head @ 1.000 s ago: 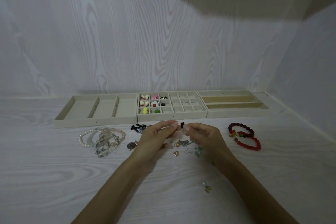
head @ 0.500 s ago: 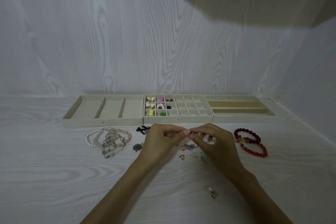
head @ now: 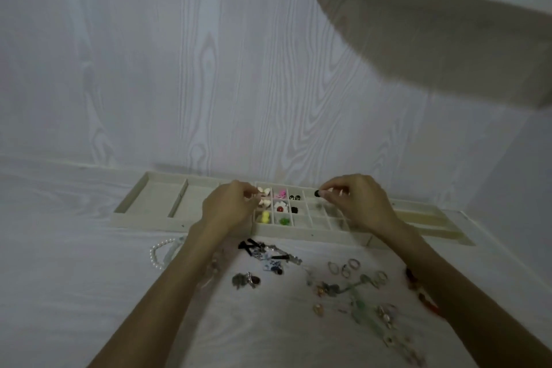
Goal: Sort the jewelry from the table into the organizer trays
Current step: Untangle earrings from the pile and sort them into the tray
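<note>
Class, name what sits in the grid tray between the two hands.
Head view: small earrings fill cells between left hand and right hand: white, pink, black.

The table and the wall behind it show a whitish wood-grain pattern. The organizer trays at mid-frame are cream. In the centre grid sit white, pink, yellow, green, red and black pieces. Lower left lies a white pearl bracelet; at the right edge, red beads. The right hand pinches a black piece.
</note>
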Tool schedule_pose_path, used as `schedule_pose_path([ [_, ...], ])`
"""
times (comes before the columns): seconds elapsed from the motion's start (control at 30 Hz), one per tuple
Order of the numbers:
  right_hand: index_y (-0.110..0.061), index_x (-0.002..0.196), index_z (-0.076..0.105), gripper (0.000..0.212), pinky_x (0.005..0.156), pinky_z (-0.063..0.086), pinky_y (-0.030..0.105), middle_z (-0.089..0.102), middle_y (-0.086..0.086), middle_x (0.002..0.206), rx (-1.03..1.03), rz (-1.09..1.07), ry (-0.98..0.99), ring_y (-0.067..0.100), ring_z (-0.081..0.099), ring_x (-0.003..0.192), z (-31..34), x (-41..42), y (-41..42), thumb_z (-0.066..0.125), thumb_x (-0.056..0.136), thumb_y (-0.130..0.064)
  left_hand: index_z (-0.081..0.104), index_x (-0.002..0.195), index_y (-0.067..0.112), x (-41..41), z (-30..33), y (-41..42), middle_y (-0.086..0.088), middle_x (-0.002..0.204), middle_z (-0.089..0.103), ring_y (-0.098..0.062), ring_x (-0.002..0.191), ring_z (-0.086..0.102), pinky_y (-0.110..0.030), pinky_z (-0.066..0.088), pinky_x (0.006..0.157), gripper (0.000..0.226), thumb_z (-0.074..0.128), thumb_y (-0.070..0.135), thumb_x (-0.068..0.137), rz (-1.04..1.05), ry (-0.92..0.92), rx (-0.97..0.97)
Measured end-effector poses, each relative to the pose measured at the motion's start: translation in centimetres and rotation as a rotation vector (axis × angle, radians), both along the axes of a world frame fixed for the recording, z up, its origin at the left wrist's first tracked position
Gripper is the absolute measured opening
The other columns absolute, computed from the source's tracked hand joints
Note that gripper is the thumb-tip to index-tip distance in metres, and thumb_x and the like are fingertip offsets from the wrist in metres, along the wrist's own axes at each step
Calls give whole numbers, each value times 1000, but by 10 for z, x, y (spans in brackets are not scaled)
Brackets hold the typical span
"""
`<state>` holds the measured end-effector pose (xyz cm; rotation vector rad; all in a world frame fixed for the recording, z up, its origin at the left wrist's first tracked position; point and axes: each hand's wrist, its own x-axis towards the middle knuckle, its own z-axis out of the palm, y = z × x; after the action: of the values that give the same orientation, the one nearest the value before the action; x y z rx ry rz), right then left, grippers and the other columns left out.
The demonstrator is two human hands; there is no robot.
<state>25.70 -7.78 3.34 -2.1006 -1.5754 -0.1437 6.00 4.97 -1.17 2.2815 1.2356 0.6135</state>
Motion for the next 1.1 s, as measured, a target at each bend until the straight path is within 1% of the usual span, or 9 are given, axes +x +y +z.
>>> schedule_pose_path([
  [0.1,-30,96,74,16,68,45,27,71,-3,93,-231,-35,-36,12,60,83,-7,13,27,60,89,-35,62,122,23,5,-11,9,0,119,65,-22,109,59,-33,47,88,33,50,38,95,14,47,-10],
  [0.17,-29,96,75,16,74,49,31,72,0,96,-309,-26,-16,16,62,87,-11,18,40,61,89,-33,63,120,21,5,-16,14,-2,116,67,-22,107,60,-33,48,88,32,50,36,95,4,50,-37],
  [0.37,-28,82,77,5,75,53,37,74,1,87,-395,19,127,24,66,83,-20,21,60,72,81,-27,60,125,22,2,-19,23,0,123,64,-22,112,59,-33,47,93,35,54,32,92,-44,18,-175],
  [0.47,-27,81,77,5,80,56,40,74,-1,85,-397,15,146,18,67,83,-22,20,63,73,79,-25,57,129,21,2,-19,24,1,123,64,-21,114,58,-35,46,96,39,56,29,91,-56,21,-181],
  [0.57,-23,88,77,10,72,54,33,73,0,87,-414,4,138,11,64,74,-22,18,66,70,82,-26,57,129,20,3,-19,23,0,121,64,-22,113,58,-36,46,96,39,57,27,90,-47,17,-168],
  [0.63,-21,93,76,13,64,46,26,73,2,89,-428,0,120,7,58,66,-23,16,67,68,85,-26,57,129,20,2,-20,23,0,121,64,-22,114,58,-35,46,96,39,56,28,90,-46,20,-167],
  [0.8,-21,96,76,15,65,42,25,73,2,99,-457,-36,69,8,57,70,-26,13,70,66,86,-27,56,130,21,1,-20,24,1,122,64,-22,114,57,-35,46,97,40,56,30,91,-56,24,-175],
  [0.93,-22,98,76,16,51,35,21,73,1,101,-462,-50,35,3,50,56,-28,14,72,63,88,-27,57,129,21,0,-20,24,2,122,64,-22,114,57,-35,46,96,39,56,30,91,-59,23,-169],
  [1.1,-24,98,75,17,59,44,23,74,0,95,-490,-54,26,17,67,70,-30,13,74,63,88,-30,57,129,22,1,-20,24,2,121,64,-21,113,57,-35,46,95,39,56,31,91,-58,24,-175],
])
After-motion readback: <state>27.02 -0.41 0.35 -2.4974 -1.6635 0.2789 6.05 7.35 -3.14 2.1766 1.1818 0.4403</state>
